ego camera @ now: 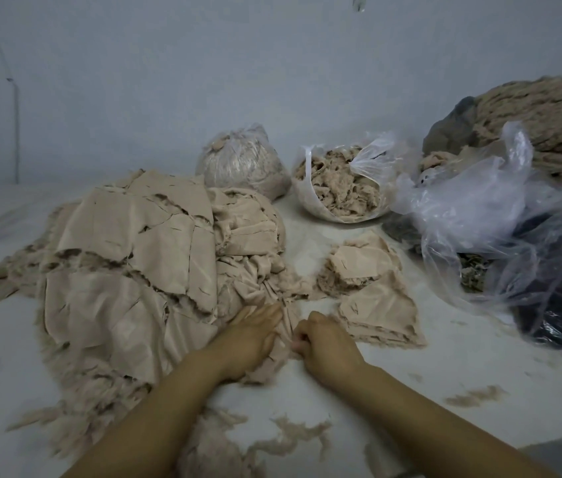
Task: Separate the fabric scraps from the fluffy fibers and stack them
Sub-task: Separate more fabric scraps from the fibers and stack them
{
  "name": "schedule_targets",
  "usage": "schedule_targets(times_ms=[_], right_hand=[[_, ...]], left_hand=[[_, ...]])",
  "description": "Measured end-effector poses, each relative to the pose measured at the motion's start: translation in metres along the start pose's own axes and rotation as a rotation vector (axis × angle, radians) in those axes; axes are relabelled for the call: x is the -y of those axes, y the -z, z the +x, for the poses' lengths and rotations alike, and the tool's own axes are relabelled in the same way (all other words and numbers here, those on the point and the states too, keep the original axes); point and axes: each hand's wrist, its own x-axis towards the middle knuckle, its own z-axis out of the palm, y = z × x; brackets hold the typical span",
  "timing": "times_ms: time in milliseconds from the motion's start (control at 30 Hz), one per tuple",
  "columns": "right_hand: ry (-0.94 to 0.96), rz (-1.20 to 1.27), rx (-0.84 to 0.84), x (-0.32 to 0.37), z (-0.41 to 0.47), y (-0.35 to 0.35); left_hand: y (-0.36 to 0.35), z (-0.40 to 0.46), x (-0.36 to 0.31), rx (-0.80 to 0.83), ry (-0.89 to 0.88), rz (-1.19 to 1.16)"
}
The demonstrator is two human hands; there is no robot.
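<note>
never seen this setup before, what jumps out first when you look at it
A big heap of beige fabric scraps fills the left. In front of it the left hand lies flat on the cloth while the right hand pinches it. An open plastic bag of fluff sits behind.

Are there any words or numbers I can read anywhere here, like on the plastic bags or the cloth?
None: no words, numbers or signs show anywhere.
The open plastic bag, the tied plastic bag and the loose clear plastic carry no print.
The fabric scraps are plain.
</note>
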Motion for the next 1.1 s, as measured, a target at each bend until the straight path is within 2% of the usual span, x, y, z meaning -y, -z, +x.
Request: schedule_targets(times_ms=[133,200,267,300,367,433,600,700,833,933,1033,1100], right_hand=[[0.027,0.044,0.038,-0.012,-0.021,0.012],[0.041,0.044,0.020,-0.018,-0.032,0.016],[0.043,0.082,-0.004,-0.023,-0.038,0.022],[0.042,0.107,0.009,-0.024,-0.039,0.024],[0.069,0.116,0.072,-0.025,-0.038,0.028],[0.095,0.114,0.104,-0.022,-0.035,0.029],[-0.036,0.160,-0.082,-0.011,-0.017,0.023],[-0.065,0.050,-0.002,-0.005,-0.005,0.008],[0.013,0.081,0.042,-0.008,-0.004,0.007],[0.150,0.133,0.167,-0.017,-0.019,0.016],[0.220,0.180,0.104,-0.026,-0.033,0.021],[0.257,0.236,0.009,-0.031,-0.035,0.022]], left_hand=[[-0.002,0.007,0.013,0.001,0.062,-0.035],[0.000,0.013,0.016,-0.011,0.128,-0.066],[0.005,0.016,0.010,-0.015,0.123,-0.056],[0.007,0.018,0.005,-0.062,0.108,-0.050],[0.009,0.018,-0.008,-0.267,0.033,-0.057],[0.009,0.017,-0.020,-0.424,-0.009,-0.213],[-0.001,0.019,-0.018,-0.272,0.124,-0.506],[0.003,0.017,-0.015,-0.236,0.208,-0.765],[0.002,0.013,-0.009,-0.118,0.230,-0.459],[-0.001,0.011,0.000,-0.212,0.276,-0.382],[0.008,0.014,-0.003,-0.194,0.216,-0.433],[0.017,0.014,-0.014,-0.345,0.179,-0.535]])
